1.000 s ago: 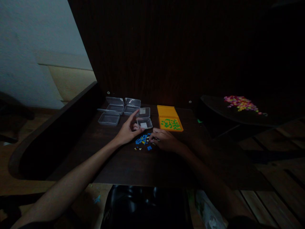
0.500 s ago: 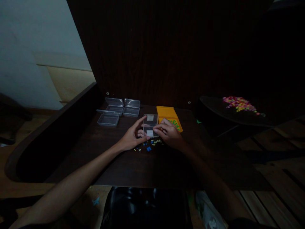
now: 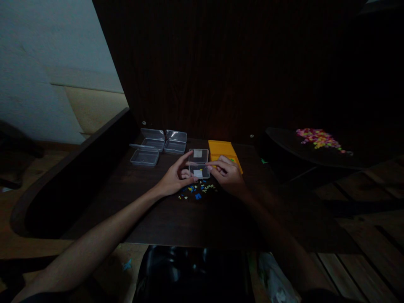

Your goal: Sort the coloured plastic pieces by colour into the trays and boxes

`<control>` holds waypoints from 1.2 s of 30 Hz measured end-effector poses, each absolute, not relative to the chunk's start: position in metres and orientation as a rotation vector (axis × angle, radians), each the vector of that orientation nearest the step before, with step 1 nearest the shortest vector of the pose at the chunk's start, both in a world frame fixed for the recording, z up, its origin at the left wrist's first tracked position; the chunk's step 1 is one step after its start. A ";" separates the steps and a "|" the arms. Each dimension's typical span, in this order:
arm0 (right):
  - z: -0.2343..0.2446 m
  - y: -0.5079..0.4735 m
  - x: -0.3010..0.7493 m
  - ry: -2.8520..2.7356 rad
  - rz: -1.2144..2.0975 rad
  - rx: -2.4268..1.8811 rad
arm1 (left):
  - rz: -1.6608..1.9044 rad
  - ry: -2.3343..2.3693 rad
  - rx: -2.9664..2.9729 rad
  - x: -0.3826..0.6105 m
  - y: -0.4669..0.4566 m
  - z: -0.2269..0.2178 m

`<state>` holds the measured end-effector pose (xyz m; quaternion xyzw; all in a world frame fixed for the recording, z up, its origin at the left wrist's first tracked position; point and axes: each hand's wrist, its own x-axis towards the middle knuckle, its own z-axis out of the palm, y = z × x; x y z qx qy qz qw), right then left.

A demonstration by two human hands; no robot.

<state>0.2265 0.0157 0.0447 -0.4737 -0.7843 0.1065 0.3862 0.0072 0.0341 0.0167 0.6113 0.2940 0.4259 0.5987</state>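
Note:
My left hand (image 3: 176,179) grips the left side of a small clear plastic box (image 3: 204,171), thumb at its near edge and fingers along the side. The hinged lid stands open, and white paper patches show on lid and base. A tiny yellow piece (image 3: 201,170) shows in the base. At the box's right edge is my right hand (image 3: 229,174), thumb and forefinger pinched together; whatever is between them is too small to make out. Just below the box, blue building pieces (image 3: 198,196) and pale yellow pieces (image 3: 208,188) lie scattered on the dark table (image 3: 151,223).
Right behind my right hand lies an open yellow case (image 3: 222,148), its green contents mostly hidden. Several open clear boxes (image 3: 144,158) stand at the back left. A pile of pink and yellow bits (image 3: 318,138) rests on a dark surface at right. A raised side panel (image 3: 72,168) borders the left.
A yellow piece now shows inside the box. My right fingers have shifted from over the base to its right edge, covering more of the green pieces. The box has risen slightly.

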 end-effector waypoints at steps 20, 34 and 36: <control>0.020 0.010 0.208 -2.511 0.397 -1.195 | 1.263 0.857 1.410 -0.006 0.057 0.014; 0.018 0.009 0.208 -2.541 0.390 -1.173 | 1.235 0.860 1.437 -0.004 0.053 0.016; 0.017 0.009 0.208 -2.546 0.387 -1.168 | 1.215 0.857 1.436 -0.004 0.051 0.016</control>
